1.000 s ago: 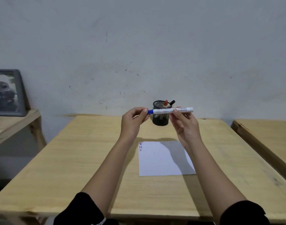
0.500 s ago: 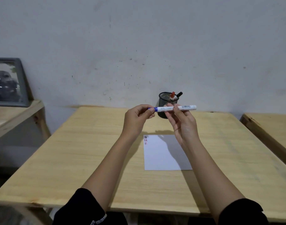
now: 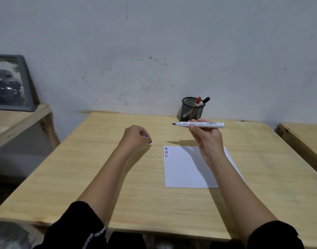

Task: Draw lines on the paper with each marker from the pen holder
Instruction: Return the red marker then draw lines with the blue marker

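A scuffed grey plaster wall backs a pale, grainy wooden table (image 3: 100, 177). At the table's far edge stands a round black mesh pen holder (image 3: 192, 109) with a red-capped marker (image 3: 198, 101) and a black-capped marker (image 3: 206, 100) leaning inside. Nearer than the holder lies a white rectangular paper (image 3: 183, 169), short coloured strokes in its top-left corner. Above the paper, the right hand (image 3: 207, 139) pinches a slim white uncapped marker (image 3: 199, 124) level, tip pointing left. Left of the paper, the left hand (image 3: 135, 138) is curled around a small blue cap (image 3: 149, 141).
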Demonstrator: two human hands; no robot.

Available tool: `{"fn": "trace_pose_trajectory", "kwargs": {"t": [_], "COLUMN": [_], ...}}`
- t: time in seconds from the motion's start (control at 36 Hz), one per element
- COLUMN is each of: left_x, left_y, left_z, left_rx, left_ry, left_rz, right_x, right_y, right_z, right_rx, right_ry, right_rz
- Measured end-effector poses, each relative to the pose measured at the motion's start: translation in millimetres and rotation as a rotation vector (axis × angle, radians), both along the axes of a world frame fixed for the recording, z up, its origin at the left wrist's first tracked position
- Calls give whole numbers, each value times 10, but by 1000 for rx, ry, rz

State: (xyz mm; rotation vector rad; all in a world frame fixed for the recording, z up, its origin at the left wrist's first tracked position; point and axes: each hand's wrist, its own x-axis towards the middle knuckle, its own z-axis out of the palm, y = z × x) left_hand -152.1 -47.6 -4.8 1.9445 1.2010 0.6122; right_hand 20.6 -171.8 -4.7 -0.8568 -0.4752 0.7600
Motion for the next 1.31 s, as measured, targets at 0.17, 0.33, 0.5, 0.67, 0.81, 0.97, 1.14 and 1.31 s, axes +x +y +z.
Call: {"fn": "trace_pose_trajectory", "kwargs": {"t": [0.17, 0.33, 0.5, 0.67, 0.81, 0.97, 1.14, 1.31], "left_x": [79, 138, 13, -174, -194, -185, -183, -186], "left_y": [5, -4, -330, -789, -863, -860, -869, -877], "left_z": [-106, -225, -336, -554, -617, -627, -617, -606], "left_rx": [32, 54, 233, 308, 329, 348, 345, 337], "left_ry": [216, 195, 34, 93, 103, 103, 119, 134], "left_rz": [-67, -76, 53, -203, -256, -242, -242, -241], "right_x": [-87, -129, -210, -365, -469, -478, -480, -482], "right_y": [28, 52, 44, 76, 59, 92, 107, 112], "right_z": [-75, -107, -198, -312, -333, -327, -332, -338], "right_rx": [-143, -190, -228, -430, -458, -503, -501, -508], "right_ry": [-150, -214, -332, -528, -494, -551, -567, -585], "right_rz": [-13, 1, 6, -65, -28, -12, -12, -19]}}
